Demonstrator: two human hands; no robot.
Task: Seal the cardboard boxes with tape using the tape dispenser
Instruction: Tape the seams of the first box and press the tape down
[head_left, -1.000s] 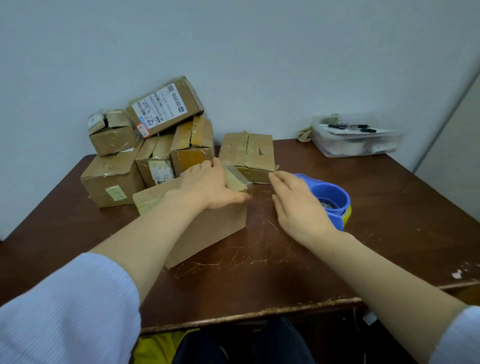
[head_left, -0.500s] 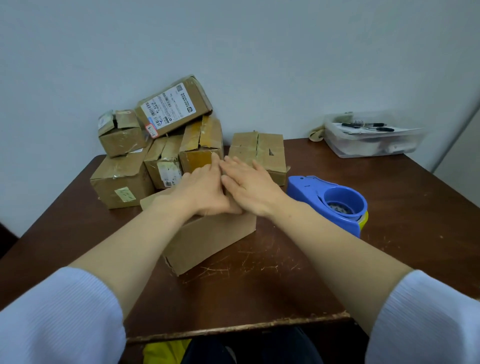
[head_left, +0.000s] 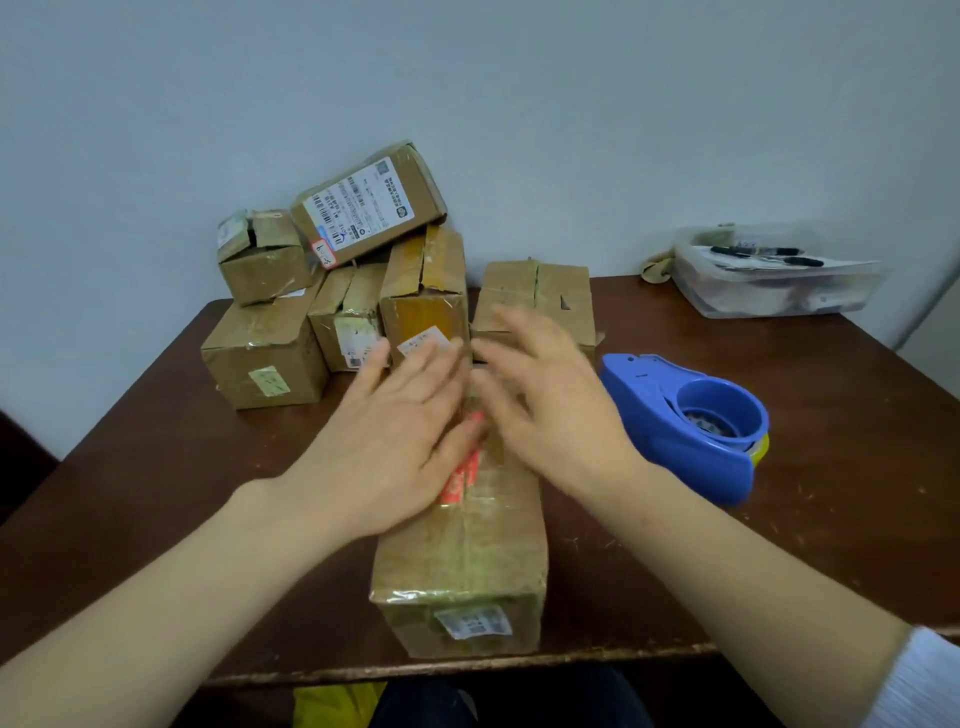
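Note:
A long cardboard box (head_left: 462, 561) lies lengthwise at the table's front middle, its short end with a white label facing me. Shiny tape runs along its top seam, with a patch of red print. My left hand (head_left: 387, 441) and my right hand (head_left: 550, 410) lie flat on the far half of its top, fingers straight and spread, side by side and blurred. The blue tape dispenser (head_left: 691, 421) stands on the table just right of my right hand, untouched.
A heap of several cardboard boxes (head_left: 343, 280) is stacked against the wall at the back left. One flat box (head_left: 540, 296) lies behind my hands. A clear plastic tub (head_left: 774, 280) with pens sits at the back right. The table's front edge (head_left: 467, 670) is close to me.
The box has turned from lying slantwise to pointing straight at me and has come nearer the front edge. Both hands have spread flat on its top.

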